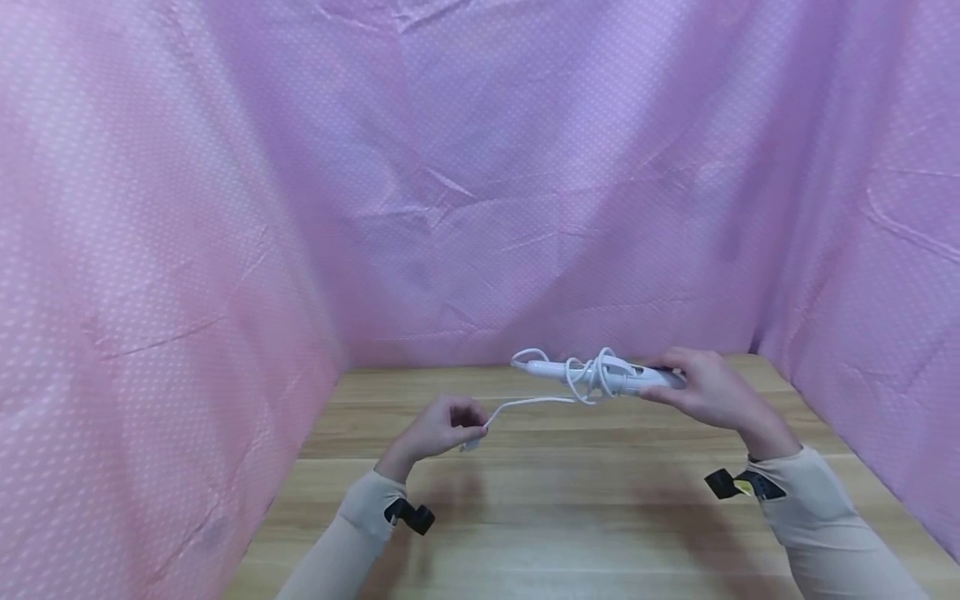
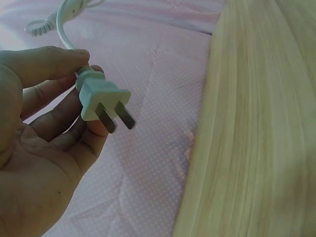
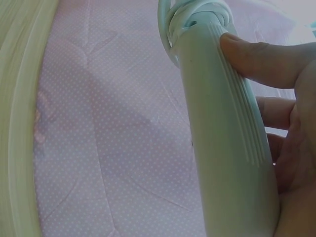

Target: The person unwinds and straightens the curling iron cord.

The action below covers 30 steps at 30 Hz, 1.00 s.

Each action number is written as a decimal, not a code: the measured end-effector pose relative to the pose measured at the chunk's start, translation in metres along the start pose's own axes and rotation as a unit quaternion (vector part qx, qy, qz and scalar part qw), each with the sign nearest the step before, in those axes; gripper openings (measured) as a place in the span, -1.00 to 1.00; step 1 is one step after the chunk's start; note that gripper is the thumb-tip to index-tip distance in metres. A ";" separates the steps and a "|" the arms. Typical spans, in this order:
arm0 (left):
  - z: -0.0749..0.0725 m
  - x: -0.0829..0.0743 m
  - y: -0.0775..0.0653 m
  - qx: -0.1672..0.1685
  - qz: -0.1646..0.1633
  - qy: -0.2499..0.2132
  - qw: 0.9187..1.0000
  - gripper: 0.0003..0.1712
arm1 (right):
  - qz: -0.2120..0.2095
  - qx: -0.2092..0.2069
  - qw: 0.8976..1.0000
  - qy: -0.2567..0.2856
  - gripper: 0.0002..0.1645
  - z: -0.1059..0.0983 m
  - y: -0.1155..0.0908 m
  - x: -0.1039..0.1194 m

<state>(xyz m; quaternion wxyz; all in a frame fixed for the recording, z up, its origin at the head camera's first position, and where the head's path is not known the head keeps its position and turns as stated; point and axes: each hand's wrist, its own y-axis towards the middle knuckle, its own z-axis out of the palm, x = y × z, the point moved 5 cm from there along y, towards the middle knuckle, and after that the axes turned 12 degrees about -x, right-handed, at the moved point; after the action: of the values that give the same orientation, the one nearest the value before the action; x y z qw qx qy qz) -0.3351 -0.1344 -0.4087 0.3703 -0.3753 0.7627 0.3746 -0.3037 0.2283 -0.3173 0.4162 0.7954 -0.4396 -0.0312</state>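
Note:
My right hand (image 1: pixel 708 387) grips the thick end of a white hair straightener (image 1: pixel 551 369), held up above the table with its slim end to the left. Its white power cord (image 1: pixel 536 401) is looped several times round the middle, and one length runs left to my left hand (image 1: pixel 438 429). There, thumb and fingertips pinch the two-pin plug (image 2: pixel 103 96) close to where the cord enters it, both flat metal pins pointing away from the fingers. In the right wrist view the thumb (image 3: pixel 266 61) lies along fine ribs on the straightener's smooth body.
Beneath both hands lies a light wood-grain table (image 1: pixel 555 533). Pink dotted sheeting (image 1: pixel 480 208) hangs behind it and along both sides. Each wrist wears a black camera strap over a beige sleeve (image 1: pixel 817 492).

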 end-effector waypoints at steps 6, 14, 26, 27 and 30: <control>0.001 0.011 0.000 -0.013 -0.020 0.019 1.000 -0.93 | 0.002 0.008 1.000 0.010 -0.67 -0.001 0.002 0.004; 0.001 0.023 0.001 -0.028 -0.011 0.051 0.998 -0.95 | -0.012 0.019 0.999 0.039 -0.63 -0.004 0.002 0.013; 0.002 0.024 0.005 -0.046 -0.010 0.097 0.994 -0.91 | -0.035 0.045 0.998 0.038 -0.60 0.002 0.000 0.020; 0.002 0.023 0.006 -0.045 -0.009 0.096 0.994 -0.90 | -0.039 0.043 0.998 0.036 -0.60 0.002 0.000 0.020; 0.003 0.018 0.013 -0.043 -0.008 0.088 0.995 -0.89 | -0.058 0.037 0.997 0.035 -0.61 0.001 0.001 0.023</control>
<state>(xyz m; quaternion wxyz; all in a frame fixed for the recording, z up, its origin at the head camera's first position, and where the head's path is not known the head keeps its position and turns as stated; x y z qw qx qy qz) -0.3532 -0.1314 -0.4211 0.2880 -0.4288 0.7724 0.3696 -0.2905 0.2111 -0.3098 0.3987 0.8351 -0.3788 -0.0112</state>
